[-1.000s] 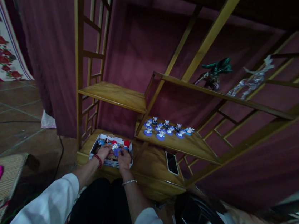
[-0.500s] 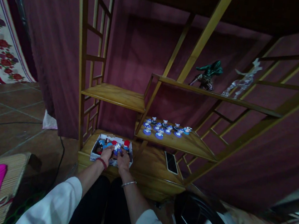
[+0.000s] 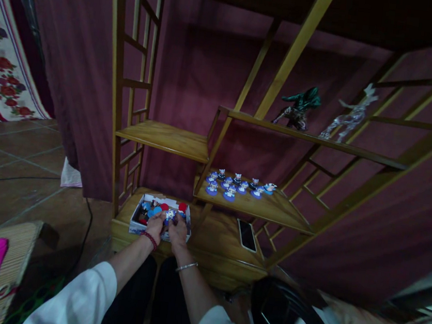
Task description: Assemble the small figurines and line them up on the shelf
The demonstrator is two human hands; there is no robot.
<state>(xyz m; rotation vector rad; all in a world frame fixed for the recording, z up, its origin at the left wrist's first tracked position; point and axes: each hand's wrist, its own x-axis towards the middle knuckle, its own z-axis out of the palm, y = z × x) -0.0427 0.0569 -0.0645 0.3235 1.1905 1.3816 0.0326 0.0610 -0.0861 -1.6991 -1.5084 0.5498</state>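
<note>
Between my two hands, over the front of an open box (image 3: pixel 138 229), is a small white and purple figurine (image 3: pixel 171 214). My left hand (image 3: pixel 156 226), with a red beaded bracelet at the wrist, closes on its left side. From the right, my right hand (image 3: pixel 178 230) grips it too, a silver bangle on that wrist. Red and blue round pieces and other small figures lie in the box behind my fingers. On the low shelf to the right, several similar figurines (image 3: pixel 230 193) stand in loose rows, some with purple bases, some with dark ones.
A phone (image 3: pixel 247 235) lies on the bottom board right of the box. Higher up, a green-cloaked figure (image 3: pixel 302 107) and a clear animal statuette (image 3: pixel 350 115) stand on a shelf (image 3: pixel 320 140). A black round container (image 3: pixel 261 313) is at lower right, a woven seat (image 3: pixel 24 249) at lower left.
My left hand has shifted slightly right, closer to my right hand, around the figurine. The figurines on the shelf have stayed put.
</note>
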